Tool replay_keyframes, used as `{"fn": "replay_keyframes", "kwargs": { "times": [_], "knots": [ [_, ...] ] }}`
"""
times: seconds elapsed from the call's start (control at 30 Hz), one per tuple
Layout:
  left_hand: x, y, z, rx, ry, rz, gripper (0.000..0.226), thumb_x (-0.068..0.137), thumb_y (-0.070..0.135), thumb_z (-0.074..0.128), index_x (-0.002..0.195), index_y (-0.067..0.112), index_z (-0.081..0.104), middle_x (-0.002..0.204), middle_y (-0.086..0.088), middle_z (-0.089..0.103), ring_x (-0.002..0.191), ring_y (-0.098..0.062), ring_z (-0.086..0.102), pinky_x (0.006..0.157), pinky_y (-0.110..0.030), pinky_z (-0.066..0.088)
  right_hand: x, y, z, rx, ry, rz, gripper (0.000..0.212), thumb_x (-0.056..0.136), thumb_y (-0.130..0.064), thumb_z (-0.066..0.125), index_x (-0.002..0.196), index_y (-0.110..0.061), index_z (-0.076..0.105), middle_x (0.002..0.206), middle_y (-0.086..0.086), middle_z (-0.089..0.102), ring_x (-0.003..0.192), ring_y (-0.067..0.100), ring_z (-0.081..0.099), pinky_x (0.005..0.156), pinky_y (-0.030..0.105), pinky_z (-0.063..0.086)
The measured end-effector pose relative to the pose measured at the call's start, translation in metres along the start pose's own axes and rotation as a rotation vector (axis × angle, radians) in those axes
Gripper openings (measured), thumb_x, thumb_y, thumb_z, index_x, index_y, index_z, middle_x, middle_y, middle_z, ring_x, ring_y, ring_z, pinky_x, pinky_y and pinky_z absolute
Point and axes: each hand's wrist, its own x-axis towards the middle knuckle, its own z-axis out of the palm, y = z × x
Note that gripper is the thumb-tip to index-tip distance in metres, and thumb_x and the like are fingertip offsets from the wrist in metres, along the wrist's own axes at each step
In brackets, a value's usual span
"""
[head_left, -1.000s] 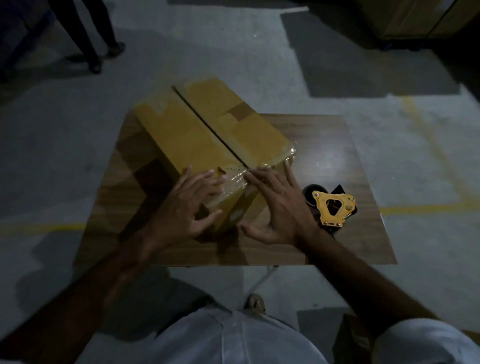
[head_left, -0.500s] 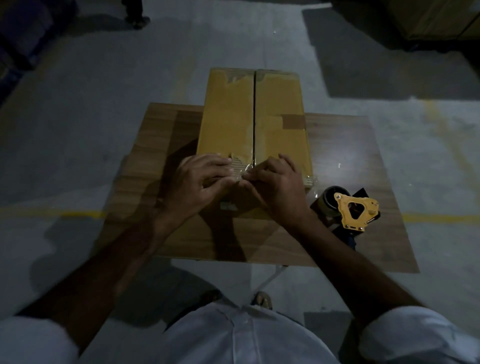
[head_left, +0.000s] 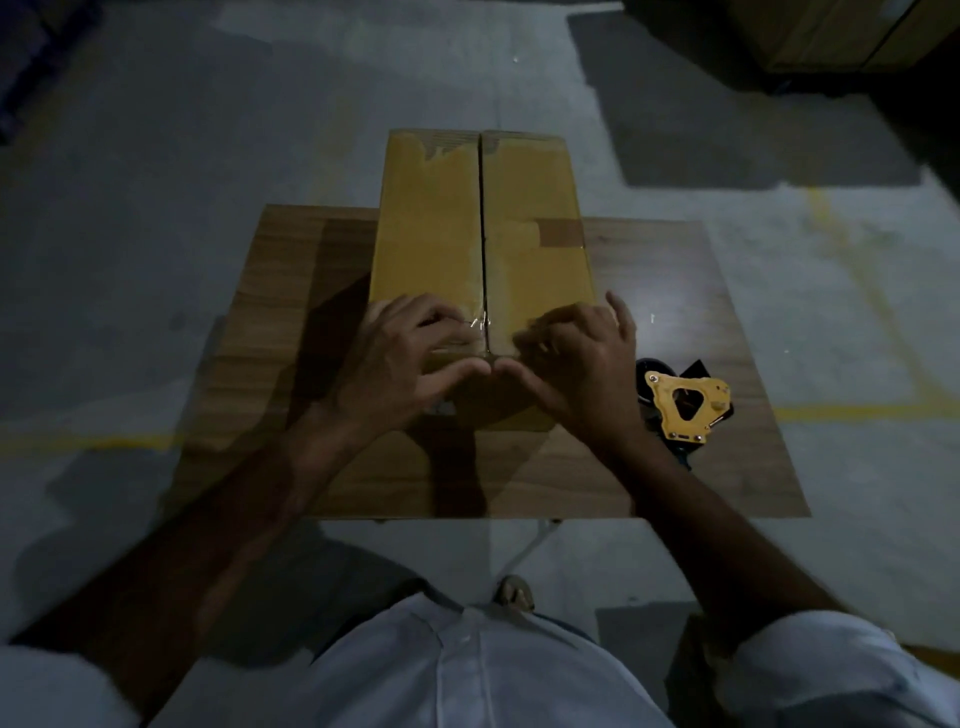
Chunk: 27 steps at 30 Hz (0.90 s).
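Where the view begins, nearest the camera, a white shirt (head_left: 467, 675) is seen, with a shoe (head_left: 514, 593) on the floor just past it. Two bare forearms are stretched forward over the near edge of the wooden surface (head_left: 701, 322). The left hand (head_left: 395, 364) is set on the near left corner of the cardboard box (head_left: 530, 208): its fingers (head_left: 436, 317) are bent and laid on the top, its thumb is stretched along the front face, and the top edge is clasped between them. The right hand (head_left: 576, 364) is placed likewise on the near right side, with the thumb on the front face and the little finger raised. Its other fingers (head_left: 540, 338) are blurred but bent over the same edge. The two thumb tips are nearly met below the centre seam. A strip of clear tape (head_left: 479, 326) is noted, wrinkled, across the seam between the hands. The box is stood on the middle of the surface, lengthwise away from the person, flaps closed, with a darker patch on the right flap. Just beside the right wrist, a yellow tape dispenser (head_left: 685, 405) is laid on the surface, apart from the box. Beyond, a grey concrete floor (head_left: 208, 156) with faint yellow lines is seen. Cartons (head_left: 831, 31) are dimly made out at the far right.
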Motion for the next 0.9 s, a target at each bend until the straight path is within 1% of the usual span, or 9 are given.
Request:
{"fn": "replay_keyframes", "kwargs": {
  "times": [0.1, 0.17, 0.3, 0.37, 0.47, 0.57, 0.7, 0.83, 0.9],
  "knots": [
    [0.008, 0.006, 0.012, 0.013, -0.007, 0.036, 0.03, 0.085, 0.045, 0.08, 0.102, 0.02, 0.076, 0.107, 0.002, 0.064, 0.102, -0.019, 0.058, 0.086, -0.042, 0.046, 0.0, 0.012, 0.001, -0.044, -0.001, -0.01, 0.038, 0.085, -0.058, 0.076, 0.101, -0.023, 0.078, 0.108, 0.0, 0.068, 0.109, 0.019, 0.062, 0.125, 0.048, 0.021],
    [0.009, 0.005, 0.016, 0.053, 0.033, 0.005, 0.031, 0.081, 0.045, 0.085, 0.098, 0.021, 0.075, 0.101, 0.001, 0.063, 0.096, -0.021, 0.057, 0.081, -0.037, 0.041, -0.002, 0.01, 0.008, -0.039, 0.018, 0.011, 0.038, 0.081, -0.053, 0.083, 0.1, -0.02, 0.078, 0.107, 0.002, 0.069, 0.107, 0.023, 0.063, 0.122, 0.044, 0.024],
    [0.008, 0.013, 0.02, 0.14, 0.009, -0.036, 0.042, 0.071, 0.046, 0.09, 0.099, 0.022, 0.069, 0.103, 0.001, 0.059, 0.097, -0.02, 0.052, 0.083, -0.032, 0.031, -0.01, 0.0, 0.011, -0.057, -0.001, 0.044, 0.043, 0.073, -0.042, 0.091, 0.104, -0.016, 0.076, 0.109, 0.007, 0.068, 0.108, 0.031, 0.063, 0.115, 0.052, 0.036],
    [0.012, 0.014, 0.018, 0.125, -0.023, -0.061, 0.047, 0.068, 0.052, 0.088, 0.098, 0.023, 0.067, 0.104, 0.001, 0.056, 0.098, -0.02, 0.051, 0.085, -0.036, 0.037, -0.01, 0.003, 0.0, -0.038, -0.045, 0.012, 0.043, 0.076, -0.043, 0.088, 0.11, -0.018, 0.076, 0.114, 0.005, 0.068, 0.114, 0.028, 0.062, 0.119, 0.054, 0.03],
    [0.022, 0.014, 0.017, 0.049, -0.029, -0.066, 0.047, 0.078, 0.069, 0.07, 0.096, 0.025, 0.066, 0.104, 0.005, 0.055, 0.1, -0.014, 0.047, 0.086, -0.037, 0.037, -0.007, 0.016, -0.014, 0.074, -0.04, 0.027, 0.039, 0.085, -0.052, 0.076, 0.107, -0.02, 0.076, 0.115, 0.003, 0.067, 0.117, 0.021, 0.059, 0.122, 0.055, 0.026],
    [0.027, 0.018, 0.024, 0.058, -0.018, -0.031, 0.041, 0.086, 0.062, 0.07, 0.098, 0.023, 0.07, 0.102, 0.002, 0.056, 0.097, -0.017, 0.049, 0.084, -0.04, 0.042, -0.007, 0.025, -0.015, 0.111, 0.026, 0.139, 0.041, 0.079, -0.051, 0.083, 0.101, -0.016, 0.078, 0.116, 0.009, 0.064, 0.116, 0.027, 0.057, 0.11, 0.06, 0.038],
    [0.025, 0.025, 0.034, 0.186, -0.02, -0.076, 0.043, 0.076, 0.056, 0.084, 0.098, 0.023, 0.068, 0.101, -0.001, 0.053, 0.094, -0.023, 0.048, 0.081, -0.038, 0.04, -0.015, 0.023, -0.006, 0.122, -0.031, 0.231, 0.048, 0.072, -0.041, 0.094, 0.107, -0.014, 0.076, 0.124, 0.012, 0.059, 0.114, 0.031, 0.053, 0.09, 0.053, 0.049],
    [0.029, 0.031, 0.034, 0.219, -0.047, -0.116, 0.049, 0.068, 0.055, 0.087, 0.098, 0.027, 0.061, 0.102, 0.004, 0.046, 0.096, -0.019, 0.045, 0.082, -0.036, 0.036, -0.015, 0.033, -0.015, 0.197, -0.058, 0.174, 0.046, 0.076, -0.044, 0.09, 0.113, -0.022, 0.075, 0.128, 0.005, 0.053, 0.118, 0.025, 0.048, 0.089, 0.05, 0.051],
    [0.036, 0.037, 0.036, 0.138, -0.041, -0.095, 0.043, 0.076, 0.06, 0.079, 0.099, 0.029, 0.062, 0.104, 0.008, 0.046, 0.098, -0.014, 0.044, 0.084, -0.033, 0.032, -0.013, 0.045, -0.026, 0.281, -0.069, 0.16, 0.042, 0.081, -0.053, 0.082, 0.115, -0.028, 0.076, 0.131, 0.0, 0.05, 0.124, 0.02, 0.044, 0.094, 0.047, 0.05]
  ]
}}
